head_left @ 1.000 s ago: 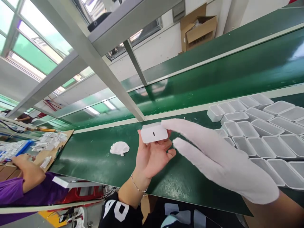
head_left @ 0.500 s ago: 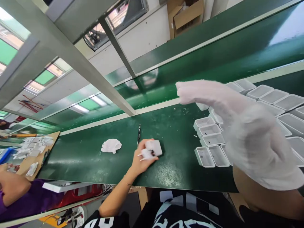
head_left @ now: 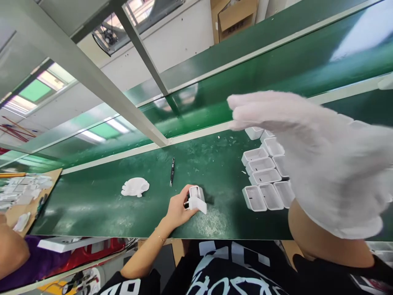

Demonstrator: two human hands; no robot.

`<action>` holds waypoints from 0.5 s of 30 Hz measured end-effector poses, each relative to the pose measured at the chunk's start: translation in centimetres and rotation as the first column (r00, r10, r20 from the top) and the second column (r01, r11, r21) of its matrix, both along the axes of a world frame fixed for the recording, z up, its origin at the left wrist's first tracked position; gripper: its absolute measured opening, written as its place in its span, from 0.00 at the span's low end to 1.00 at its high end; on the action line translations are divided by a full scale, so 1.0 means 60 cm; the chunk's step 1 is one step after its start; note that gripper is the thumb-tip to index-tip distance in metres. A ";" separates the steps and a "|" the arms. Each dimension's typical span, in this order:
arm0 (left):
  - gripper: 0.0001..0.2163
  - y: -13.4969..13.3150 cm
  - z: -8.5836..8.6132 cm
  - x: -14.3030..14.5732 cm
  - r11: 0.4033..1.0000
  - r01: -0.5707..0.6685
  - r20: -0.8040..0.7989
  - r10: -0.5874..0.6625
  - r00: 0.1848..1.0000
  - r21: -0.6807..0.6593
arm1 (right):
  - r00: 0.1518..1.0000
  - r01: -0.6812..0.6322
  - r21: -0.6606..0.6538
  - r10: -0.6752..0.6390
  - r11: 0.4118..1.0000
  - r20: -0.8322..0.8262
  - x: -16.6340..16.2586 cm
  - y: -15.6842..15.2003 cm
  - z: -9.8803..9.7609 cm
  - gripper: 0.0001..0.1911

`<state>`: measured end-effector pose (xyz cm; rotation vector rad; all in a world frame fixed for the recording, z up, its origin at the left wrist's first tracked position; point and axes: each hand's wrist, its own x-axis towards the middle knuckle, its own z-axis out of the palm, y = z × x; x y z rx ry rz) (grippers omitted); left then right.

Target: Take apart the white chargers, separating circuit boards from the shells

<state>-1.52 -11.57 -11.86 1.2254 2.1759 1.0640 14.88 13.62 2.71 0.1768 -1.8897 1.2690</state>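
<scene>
My bare left hand [head_left: 179,208] is closed on a small white plastic housing [head_left: 201,194], low over the green bench. Its open end faces up, and a white cover with two prongs [head_left: 198,203] tilts across its side, also within the fingers. Gloved in white, my right hand [head_left: 325,151] is raised close to the camera, fingers stretched out and pointing left, with nothing seen in it. Beneath and behind it stand rows of open white plastic housings [head_left: 254,198], partly hidden by the glove.
Black tweezers [head_left: 172,172] and a white glove [head_left: 135,187] lie on the green bench [head_left: 92,213]. At far left, a cardboard sheet [head_left: 52,192] bears white parts near another person's arm [head_left: 12,246]. A metal post [head_left: 104,94] slants down to the bench's back rail. White scraps lie about.
The housing in my left hand has turned so its open end shows, and the pronged cover now tilts outward. My right hand stays raised, its fingers straighter. The whole view has shifted slightly.
</scene>
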 end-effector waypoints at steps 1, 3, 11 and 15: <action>0.23 0.002 0.007 -0.001 1.000 0.015 -0.022 -0.016 1.000 -0.004 | 1.000 0.012 -0.001 -0.012 1.000 0.012 -0.002 -0.002 0.000 0.23; 0.24 0.013 0.031 -0.007 0.998 0.043 -0.098 -0.038 0.994 0.049 | 0.996 0.058 0.000 -0.057 0.998 0.068 -0.007 -0.010 -0.001 0.20; 0.25 0.142 0.184 -0.025 0.789 0.362 -0.763 0.199 0.616 0.497 | 0.986 0.118 -0.084 -0.107 0.989 0.125 -0.027 -0.028 -0.003 0.14; 0.26 0.186 0.204 -0.018 0.755 0.401 -0.751 0.180 0.635 0.519 | 0.969 0.194 -0.175 -0.160 0.965 0.190 -0.024 -0.028 0.002 0.14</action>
